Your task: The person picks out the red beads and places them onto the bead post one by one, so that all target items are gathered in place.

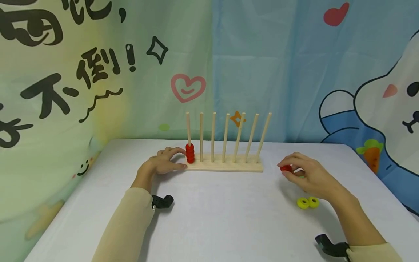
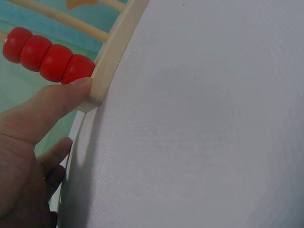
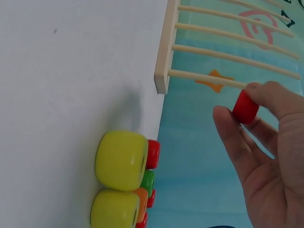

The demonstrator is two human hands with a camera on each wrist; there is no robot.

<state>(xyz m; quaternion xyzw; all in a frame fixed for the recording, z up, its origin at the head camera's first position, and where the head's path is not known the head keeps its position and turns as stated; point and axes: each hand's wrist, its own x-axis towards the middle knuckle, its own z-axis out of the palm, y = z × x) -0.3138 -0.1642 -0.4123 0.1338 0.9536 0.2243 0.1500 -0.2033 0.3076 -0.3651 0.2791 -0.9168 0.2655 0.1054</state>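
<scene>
A pale wooden rack (image 1: 226,166) with several upright pegs stands on the table. Several red beads (image 1: 190,153) are stacked on its leftmost peg. My left hand (image 1: 163,161) holds the rack's left end, thumb at the front corner and index finger reaching behind the stack. In the left wrist view the thumb (image 2: 61,102) lies against the base beside the lowest bead. To the right of the rack, my right hand (image 1: 306,174) pinches a single red bead (image 3: 246,107) between thumb and fingertips, raised above the table.
Two yellow beads (image 1: 308,202) lie on the white table (image 1: 226,218) below my right hand. Behind them, the right wrist view shows a green bead (image 3: 148,180), an orange bead (image 3: 141,203) and several red ones (image 3: 153,154). A printed curtain (image 1: 255,72) hangs behind the table.
</scene>
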